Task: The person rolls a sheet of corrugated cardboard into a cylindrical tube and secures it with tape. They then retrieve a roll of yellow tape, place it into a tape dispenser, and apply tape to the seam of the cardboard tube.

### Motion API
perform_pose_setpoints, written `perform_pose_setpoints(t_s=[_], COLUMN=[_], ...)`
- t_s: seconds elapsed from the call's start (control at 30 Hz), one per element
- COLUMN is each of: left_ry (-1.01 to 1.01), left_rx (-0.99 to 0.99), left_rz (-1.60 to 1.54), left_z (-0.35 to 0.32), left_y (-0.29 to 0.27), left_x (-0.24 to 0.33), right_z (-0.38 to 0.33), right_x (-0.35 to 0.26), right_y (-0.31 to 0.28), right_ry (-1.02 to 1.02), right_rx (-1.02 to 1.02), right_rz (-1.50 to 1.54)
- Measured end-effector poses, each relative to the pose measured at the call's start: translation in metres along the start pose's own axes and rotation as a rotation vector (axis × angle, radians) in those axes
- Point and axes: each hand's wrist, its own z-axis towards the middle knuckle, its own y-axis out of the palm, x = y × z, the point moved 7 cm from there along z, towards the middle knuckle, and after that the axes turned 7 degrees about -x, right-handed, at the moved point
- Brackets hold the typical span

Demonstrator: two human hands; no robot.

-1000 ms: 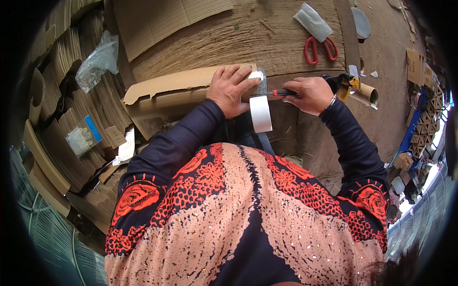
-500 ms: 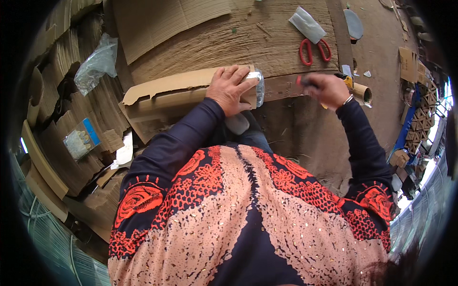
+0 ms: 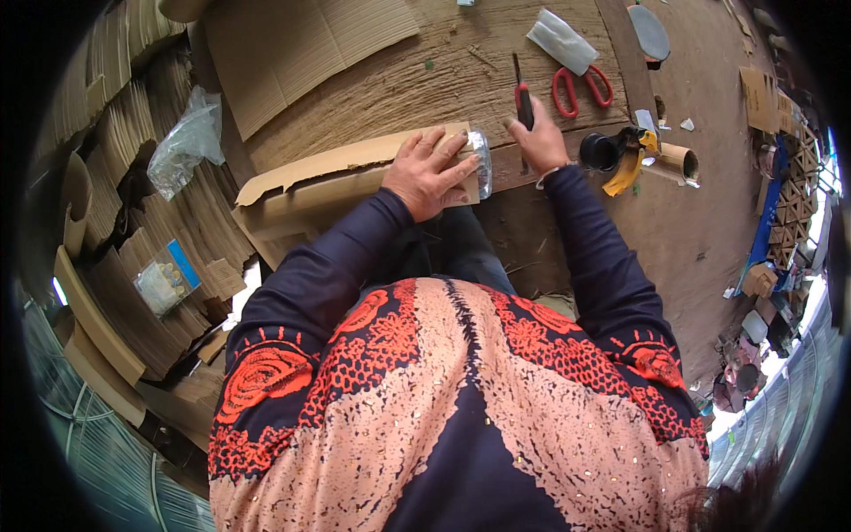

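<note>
My left hand (image 3: 431, 175) lies with its fingers spread on a long folded piece of brown cardboard (image 3: 319, 177) with a torn edge. A clear, shiny plastic end (image 3: 482, 164) sticks out of the cardboard's right side, beside my fingertips; the rest of it is hidden. To the right, my right hand (image 3: 537, 140) is closed round the red and black handle of a screwdriver (image 3: 525, 102), whose thin dark shaft points away from me. Red-handled scissors (image 3: 565, 93) lie just beyond it, their blades under a white wrapper (image 3: 564, 43).
A yellow and black tape dispenser (image 3: 629, 164) and a cardboard tube (image 3: 681, 165) are at the right. Flat cardboard (image 3: 301, 53) covers the far left of the wooden table (image 3: 470, 80). Stacked cardboard (image 3: 124, 133) and a clear plastic bag (image 3: 184, 146) stand at the left.
My right hand has moved left with the screwdriver, from near the tape dispenser to beside the cardboard, and its shaft now points away from me. My left hand stays on the cardboard.
</note>
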Motion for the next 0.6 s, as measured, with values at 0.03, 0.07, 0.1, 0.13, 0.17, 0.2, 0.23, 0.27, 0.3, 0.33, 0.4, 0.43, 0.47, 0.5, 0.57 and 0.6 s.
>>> perform_pose_setpoints(t_s=[0.03,0.07,0.1,0.13,0.17,0.2,0.23,0.27,0.3,0.33,0.4,0.43,0.47,0.5,0.57,0.6], left_ry=[-0.004,-0.007,-0.010,-0.013,-0.016,-0.019,0.008,0.033,0.057,0.056,0.073,0.076,0.085,0.096,0.100,0.102], left_rx=[0.009,0.018,0.028,0.007,-0.013,-0.033,-0.065,-0.096,-0.126,-0.125,-0.134,-0.132,-0.122,-0.113,-0.096,-0.087], left_rz=[-0.015,-0.033,-0.050,-0.068,-0.086,-0.103,-0.104,-0.104,-0.105,-0.113,-0.127,-0.121,-0.117,-0.113,-0.106,-0.097], left_z=[-0.002,-0.003,-0.004,-0.003,-0.003,-0.002,-0.001,-0.001,-0.001,-0.001,0.000,-0.003,-0.003,-0.003,-0.002,-0.002], left_y=[0.002,0.004,0.005,0.006,0.006,0.006,0.003,-0.001,-0.002,-0.002,-0.001,0.000,0.001,0.002,-0.005,-0.006], left_x=[0.000,0.000,0.000,-0.001,-0.003,-0.004,-0.004,-0.006,-0.006,-0.006,-0.005,-0.007,-0.006,-0.006,-0.002,0.000], right_z=[-0.001,-0.005,-0.012,-0.010,-0.012,-0.018,-0.026,-0.032,-0.032,-0.031,-0.026,-0.019,-0.014,-0.011,-0.004,0.002], right_x=[-0.025,-0.047,-0.062,-0.058,-0.047,-0.032,-0.030,-0.026,-0.023,-0.018,-0.011,0.005,0.019,0.031,0.040,0.047], right_y=[-0.013,-0.023,-0.027,-0.018,-0.003,0.018,0.033,0.044,0.044,0.050,0.060,0.073,0.082,0.092,0.100,0.099], right_ry=[-0.139,-0.275,-0.410,-0.428,-0.428,-0.427,-0.427,-0.349,-0.336,-0.330,-0.397,-0.259,-0.117,0.027,0.129,0.156], right_rx=[0.108,0.218,0.328,0.150,-0.012,-0.172,-0.338,-0.423,-0.397,-0.374,-0.214,-0.266,-0.308,-0.349,-0.227,-0.177], right_rz=[-0.154,-0.310,-0.467,-0.452,-0.331,-0.208,-0.086,-0.022,0.021,0.065,-0.022,0.266,0.544,0.822,0.786,0.683])
